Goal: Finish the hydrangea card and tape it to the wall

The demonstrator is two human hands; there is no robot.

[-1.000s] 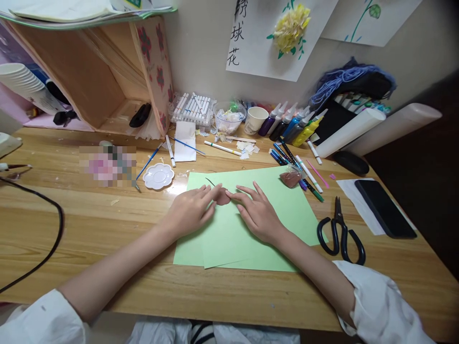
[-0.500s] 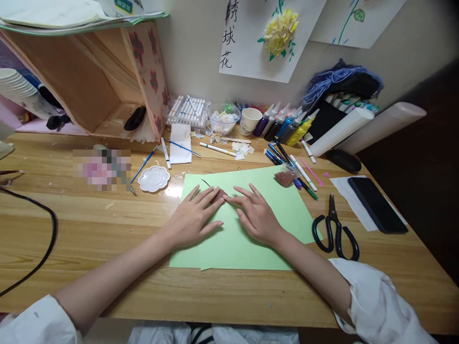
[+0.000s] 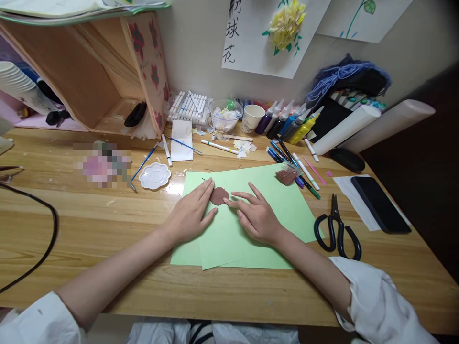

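A flat brown clay disc (image 3: pixel 219 196) lies on overlapping light green paper (image 3: pixel 229 243). My left hand (image 3: pixel 191 210) rests flat on the paper at the disc's left edge, fingers straight and side by side, thumb apart. From the right, my right hand (image 3: pixel 258 216) hovers low with fingers spread, one fingertip touching or just above the disc's lower right edge. Neither hand holds anything. Near the paper's top right sits a wrapped brown lump (image 3: pixel 287 175) in clear plastic.
Black-handled scissors (image 3: pixel 335 229) and a dark phone (image 3: pixel 380 204) lie on the right. A white flower-shaped palette (image 3: pixel 155 176) is at the left. Behind stand a paper cup (image 3: pixel 252 119), paint bottles (image 3: pixel 283 125) and a box of markers (image 3: pixel 188 107).
My left hand has shifted left off the clay, its fingers drawn together, so more of the brown disc shows. My right hand has barely moved. The view has shifted slightly.
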